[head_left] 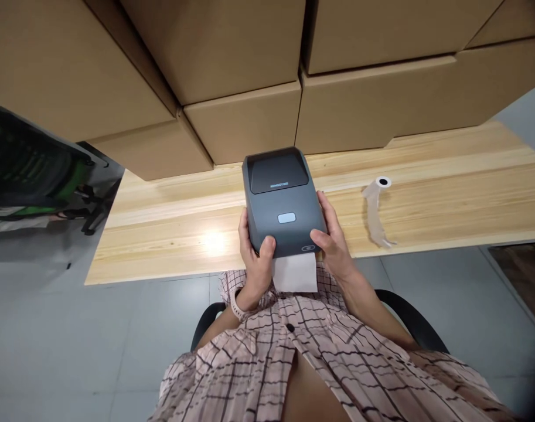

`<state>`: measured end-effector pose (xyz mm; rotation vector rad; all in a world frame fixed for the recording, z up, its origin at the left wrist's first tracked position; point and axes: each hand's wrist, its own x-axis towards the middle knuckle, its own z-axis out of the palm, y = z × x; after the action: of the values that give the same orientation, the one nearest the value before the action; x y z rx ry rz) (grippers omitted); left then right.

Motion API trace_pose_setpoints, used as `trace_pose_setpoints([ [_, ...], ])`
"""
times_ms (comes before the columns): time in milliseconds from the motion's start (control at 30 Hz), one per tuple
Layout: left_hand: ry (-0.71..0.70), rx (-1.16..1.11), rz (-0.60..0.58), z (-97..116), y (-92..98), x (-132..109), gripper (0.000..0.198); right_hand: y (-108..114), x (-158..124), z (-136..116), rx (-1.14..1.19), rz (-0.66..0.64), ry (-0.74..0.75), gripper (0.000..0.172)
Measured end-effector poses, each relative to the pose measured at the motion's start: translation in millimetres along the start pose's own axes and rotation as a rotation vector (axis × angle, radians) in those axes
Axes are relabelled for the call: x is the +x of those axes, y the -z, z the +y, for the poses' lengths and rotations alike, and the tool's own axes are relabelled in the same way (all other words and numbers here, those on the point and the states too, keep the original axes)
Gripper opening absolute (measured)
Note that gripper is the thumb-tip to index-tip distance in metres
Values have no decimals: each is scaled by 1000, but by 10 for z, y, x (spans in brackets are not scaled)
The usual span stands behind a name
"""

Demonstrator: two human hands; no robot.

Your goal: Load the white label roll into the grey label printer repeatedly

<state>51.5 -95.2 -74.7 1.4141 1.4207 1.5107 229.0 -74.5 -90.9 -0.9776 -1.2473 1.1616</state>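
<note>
A dark blue-grey label printer (269,205) with a dark window in its lid is between my hands at the front of the table. White label paper (295,273) sticks out of its near end and hangs past the table edge. My left hand (256,258) grips the printer's near left corner, thumb on top. On the near right corner, my right hand (334,240) holds it the same way, fingers along the side. Whether the printer's underside rests on the wood is hidden.
A small paper roll (383,182) lies to the right, its loose strip (374,214) trailing toward the front edge. Stacked cardboard boxes (245,126) line the back of the wooden table (162,234). At the left stands an office chair (91,205); I sit in another with black armrests (410,316).
</note>
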Motion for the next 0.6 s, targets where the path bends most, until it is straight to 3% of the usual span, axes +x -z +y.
trace_pose_setpoints([
  [100, 28, -14, -29, -15, 54, -69, 82, 30, 38, -63, -102, -15, 80, 92],
  [233, 80, -42, 17, -90, 164, -472, 80, 19, 54, -286, -472, 63, 409, 53],
  [300, 106, -87, 95, -136, 202, -686, 52, -6, 46, -399, -641, 59, 554, 40],
  [333, 165, -117, 42, -147, 210, -760, 43, -20, 43, -444, -701, 50, 597, 37],
  [467, 443, -309, -196, -69, 175, -786, 54, -69, 70, -559, -865, 31, 610, 33],
  [600, 532, -400, -188, 70, 105, -623, 57, -115, 169, -649, -935, -49, 586, 27],
])
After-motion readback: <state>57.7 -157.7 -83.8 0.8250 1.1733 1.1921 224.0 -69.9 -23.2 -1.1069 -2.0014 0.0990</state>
